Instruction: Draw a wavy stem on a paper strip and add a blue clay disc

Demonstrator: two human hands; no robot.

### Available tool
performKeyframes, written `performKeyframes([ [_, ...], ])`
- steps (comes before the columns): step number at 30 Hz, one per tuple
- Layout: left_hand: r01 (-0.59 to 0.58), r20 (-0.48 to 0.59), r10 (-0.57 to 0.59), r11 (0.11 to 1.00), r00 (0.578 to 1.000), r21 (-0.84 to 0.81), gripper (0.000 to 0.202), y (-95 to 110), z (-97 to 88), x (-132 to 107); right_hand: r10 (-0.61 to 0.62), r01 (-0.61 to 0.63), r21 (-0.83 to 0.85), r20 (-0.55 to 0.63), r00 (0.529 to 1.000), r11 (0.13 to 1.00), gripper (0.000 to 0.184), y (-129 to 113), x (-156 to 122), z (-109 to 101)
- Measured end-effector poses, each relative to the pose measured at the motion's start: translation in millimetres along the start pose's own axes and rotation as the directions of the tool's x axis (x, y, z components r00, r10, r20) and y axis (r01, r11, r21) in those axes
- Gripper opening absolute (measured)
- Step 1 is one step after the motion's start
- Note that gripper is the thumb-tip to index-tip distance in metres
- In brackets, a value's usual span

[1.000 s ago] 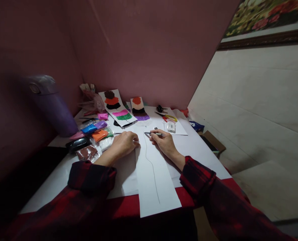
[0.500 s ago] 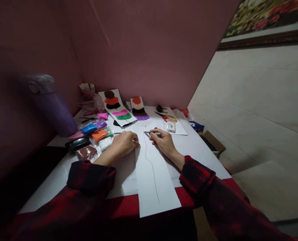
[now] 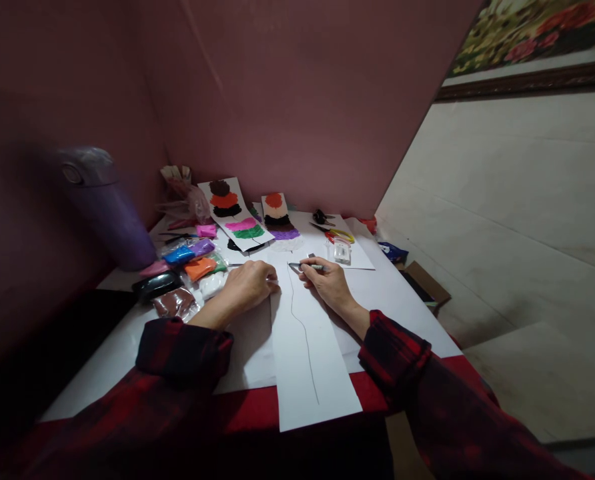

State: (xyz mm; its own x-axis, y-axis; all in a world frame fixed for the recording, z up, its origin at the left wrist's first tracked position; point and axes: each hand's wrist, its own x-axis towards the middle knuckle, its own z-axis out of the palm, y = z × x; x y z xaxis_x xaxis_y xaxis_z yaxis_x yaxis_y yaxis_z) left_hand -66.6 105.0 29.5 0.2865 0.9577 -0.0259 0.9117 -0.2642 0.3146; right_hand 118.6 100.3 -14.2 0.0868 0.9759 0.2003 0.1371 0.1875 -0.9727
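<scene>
A long white paper strip lies lengthwise before me, its near end hanging past the table edge. One thin, wavy dark line runs down it. My right hand is closed round a pen, whose tip is at the top end of that line. At the strip's upper left edge, my left hand has its fingers curled, with the fingertips pressed on the paper. Behind the hands lie strips with coloured clay bands: one painted-looking strip leans at the back left, another is right of it.
Several bagged clay packets are left of my left hand. A purple bottle stands farther left. Yellow-and-red scissors, a small clear box and a dark black object lie at the back right. White paper covers the red tablecloth.
Almost nothing differs. Both hands keep their places, with the pen tip still at the line's upper end; the view has shifted very slightly.
</scene>
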Motion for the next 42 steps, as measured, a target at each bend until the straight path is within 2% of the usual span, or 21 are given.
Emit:
performKeyframes([
  [15, -0.003, 0.004, 0.003, 1.0, 1.0, 0.01, 0.024, 1.0, -1.4, -1.1, -0.037, 0.037, -0.007, 0.022, 0.999, 0.999, 0.019, 1.3, 0.9, -3.0],
  [28, 0.001, 0.007, -0.001, 1.0, 1.0, 0.002, 0.026, 1.7, -2.3, -2.1, -0.018, 0.018, -0.012, 0.003, 1.0, 1.0, 0.027, 1.8, 0.5, -1.5],
  [42, 0.007, 0.005, -0.007, 1.0, 1.0, 0.0, 0.025, 0.9, -1.8, -1.0, -0.065, 0.066, -0.034, 0.038, 0.997, 0.997, 0.018, 1.4, 0.2, -5.4],
])
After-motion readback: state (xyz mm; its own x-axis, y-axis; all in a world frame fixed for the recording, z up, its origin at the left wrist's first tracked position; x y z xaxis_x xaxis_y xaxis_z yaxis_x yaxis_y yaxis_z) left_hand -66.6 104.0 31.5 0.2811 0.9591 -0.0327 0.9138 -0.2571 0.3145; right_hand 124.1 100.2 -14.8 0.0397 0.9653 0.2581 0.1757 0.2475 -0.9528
